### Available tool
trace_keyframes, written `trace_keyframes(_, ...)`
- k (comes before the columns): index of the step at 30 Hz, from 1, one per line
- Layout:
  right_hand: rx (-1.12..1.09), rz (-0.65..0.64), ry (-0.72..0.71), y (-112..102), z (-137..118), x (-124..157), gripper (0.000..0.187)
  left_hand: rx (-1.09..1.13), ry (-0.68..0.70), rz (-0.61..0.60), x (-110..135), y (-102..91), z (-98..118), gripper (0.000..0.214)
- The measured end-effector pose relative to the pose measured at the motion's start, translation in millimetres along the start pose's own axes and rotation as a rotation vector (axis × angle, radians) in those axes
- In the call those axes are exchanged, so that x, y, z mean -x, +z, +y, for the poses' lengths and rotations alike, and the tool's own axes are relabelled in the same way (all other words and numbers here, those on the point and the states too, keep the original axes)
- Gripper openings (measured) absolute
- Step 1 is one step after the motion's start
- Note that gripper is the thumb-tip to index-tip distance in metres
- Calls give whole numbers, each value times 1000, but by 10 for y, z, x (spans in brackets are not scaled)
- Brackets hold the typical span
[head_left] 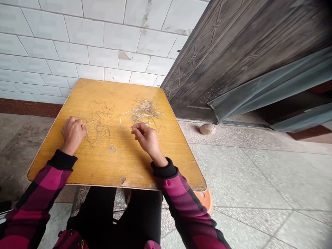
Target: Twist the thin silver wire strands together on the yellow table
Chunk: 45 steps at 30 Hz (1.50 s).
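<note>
My left hand rests at the left of the wooden table, its fingers curled down beside a loose tangle of bent, dark thin wires. Whatever those fingers may hold is hidden. Over the middle of the table my right hand has thumb and forefinger pinched together; anything between them is too small to make out. Just beyond it lies a pile of mostly straight, silvery thin wires. A single short wire piece lies apart between the two heaps.
The yellow table has worn spots and stands against a white tiled wall. Right of it are a dark carved door, a grey-green curtain and a pale ball on the floor. An orange stool shows under the right corner.
</note>
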State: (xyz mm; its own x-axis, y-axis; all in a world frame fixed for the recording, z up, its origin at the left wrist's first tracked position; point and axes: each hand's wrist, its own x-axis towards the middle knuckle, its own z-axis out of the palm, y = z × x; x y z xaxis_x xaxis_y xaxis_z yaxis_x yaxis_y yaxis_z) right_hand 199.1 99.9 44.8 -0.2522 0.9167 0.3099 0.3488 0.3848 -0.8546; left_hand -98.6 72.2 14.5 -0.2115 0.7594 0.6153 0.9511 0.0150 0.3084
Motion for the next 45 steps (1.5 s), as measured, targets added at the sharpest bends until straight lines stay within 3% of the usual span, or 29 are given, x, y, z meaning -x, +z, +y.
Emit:
trace_keyframes(3,-254,-65,121,27,10,-20,24,58,36,46,-1,-43,26,3)
trace_keyframes(5,-383,-98,192,44,26,-46,27,102,152,32,43,-65,145,15)
trace_keyframes(9,-521,-92,287,55,48,-86,32,139,469,-223,207,-27,444,20)
trace_keyframes(13,-515,-102,290,23,17,14,32,158,598,-403,308,119,477,26)
trace_keyframes(16,-464,-107,299,-34,-7,236,31,133,538,-415,261,231,301,33)
trace_keyframes(19,-426,-75,332,-94,9,539,31,83,440,-332,153,271,146,32)
trace_keyframes(21,-412,-42,363,-110,28,754,31,118,396,-254,96,234,147,29)
trace_keyframes(24,-404,1,412,-72,21,1053,31,352,338,-184,84,102,322,28)
trace_keyframes(26,-388,7,432,-16,-21,1220,30,560,277,-276,119,7,493,29)
trace_keyframes(29,-330,-15,419,62,-110,1392,28,818,199,-642,173,-68,709,31)
trace_keyframes(32,-236,-22,359,90,-170,1461,25,920,164,-980,174,-70,839,33)
trace_keyframes(35,-141,-40,314,69,-176,1455,23,911,137,-1188,137,-75,936,31)
trace_keyframes(38,-59,-79,277,29,-152,1421,21,862,113,-1261,117,-89,1040,27)
trace_keyframes(41,90,-108,192,4,-136,1379,19,888,16,-1206,152,-64,1129,25)
trace_keyframes(45,496,-43,-15,61,-157,1286,18,965,-144,-1100,259,-1,1200,25)
